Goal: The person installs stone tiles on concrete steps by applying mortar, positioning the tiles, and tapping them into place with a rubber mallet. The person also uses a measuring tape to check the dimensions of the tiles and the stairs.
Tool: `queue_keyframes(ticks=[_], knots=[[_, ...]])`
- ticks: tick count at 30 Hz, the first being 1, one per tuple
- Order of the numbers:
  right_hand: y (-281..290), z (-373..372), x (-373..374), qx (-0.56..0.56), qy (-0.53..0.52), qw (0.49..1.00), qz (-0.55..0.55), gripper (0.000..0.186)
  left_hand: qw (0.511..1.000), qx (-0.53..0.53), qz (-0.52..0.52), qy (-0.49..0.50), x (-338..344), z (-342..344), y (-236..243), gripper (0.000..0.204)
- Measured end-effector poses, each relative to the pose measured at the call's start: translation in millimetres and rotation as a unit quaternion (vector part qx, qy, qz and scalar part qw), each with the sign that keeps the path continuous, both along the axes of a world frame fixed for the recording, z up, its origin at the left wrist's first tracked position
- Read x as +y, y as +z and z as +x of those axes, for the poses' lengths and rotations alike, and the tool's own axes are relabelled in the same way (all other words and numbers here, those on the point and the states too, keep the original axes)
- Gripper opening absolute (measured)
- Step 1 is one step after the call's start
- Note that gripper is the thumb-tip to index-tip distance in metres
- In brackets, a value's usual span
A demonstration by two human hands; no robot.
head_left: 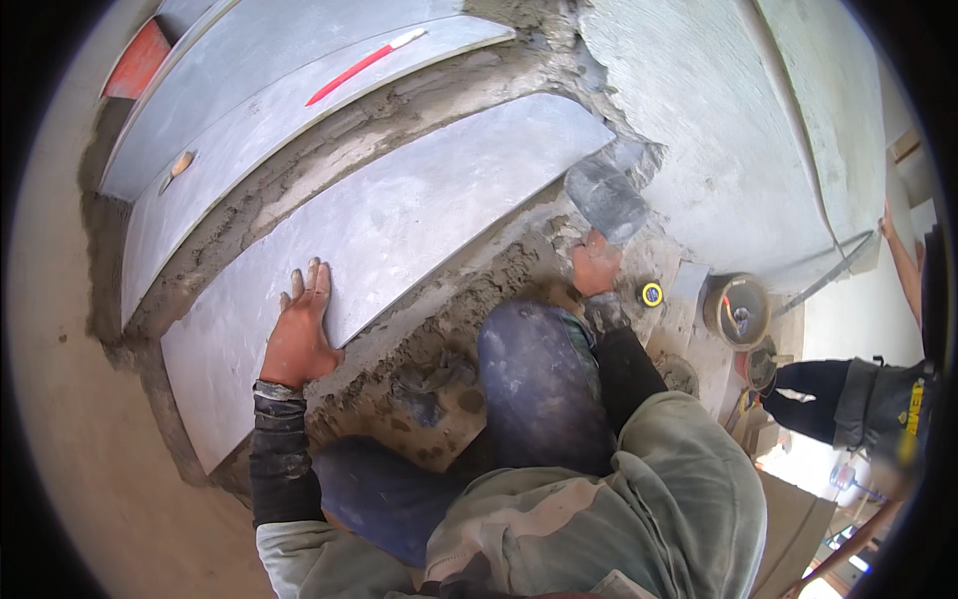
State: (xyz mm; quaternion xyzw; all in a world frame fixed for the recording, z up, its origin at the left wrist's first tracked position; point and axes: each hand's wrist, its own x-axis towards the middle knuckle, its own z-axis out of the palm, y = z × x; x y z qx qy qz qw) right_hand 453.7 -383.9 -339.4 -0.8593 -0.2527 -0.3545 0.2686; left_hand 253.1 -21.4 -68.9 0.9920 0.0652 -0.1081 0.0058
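My left hand (304, 329) lies with fingers apart on a pale grey stone tread (419, 215), near its front edge. My right hand (596, 262) is closed on a dark grey mallet (605, 200), whose head is at the tread's right end; the handle is hidden by my hand. Wet, rough mortar (429, 349) runs below the tread beside my knees. Another tread (239, 150) above holds a red pencil-like tool (359, 70) and a small wooden-handled tool (180, 170). A yellow-and-black tape measure (652, 295) lies right of my right hand.
A rough plastered wall (709, 120) rises at upper right, with a hose (818, 275) along it. A bucket (736, 309) with tools and a smaller container (758, 364) stand at right. Another person (868, 399) in dark clothing is at far right. A red object (135, 65) is at upper left.
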Motion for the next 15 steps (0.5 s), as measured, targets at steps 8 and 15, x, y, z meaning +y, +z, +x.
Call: queue_keyframes(ticks=[8,15], knots=[[-14.1,-9.8,-14.6,-0.039,-0.009,0.997,-0.068,0.006,1.000,-0.020,-0.020,0.008,3.7,-4.3,1.7,0.114],[109.9,-62.0,15.1,0.070,0.203,0.967,0.134,0.006,0.987,-0.144,-0.060,0.038,9.1,-26.7,-13.5,0.096]])
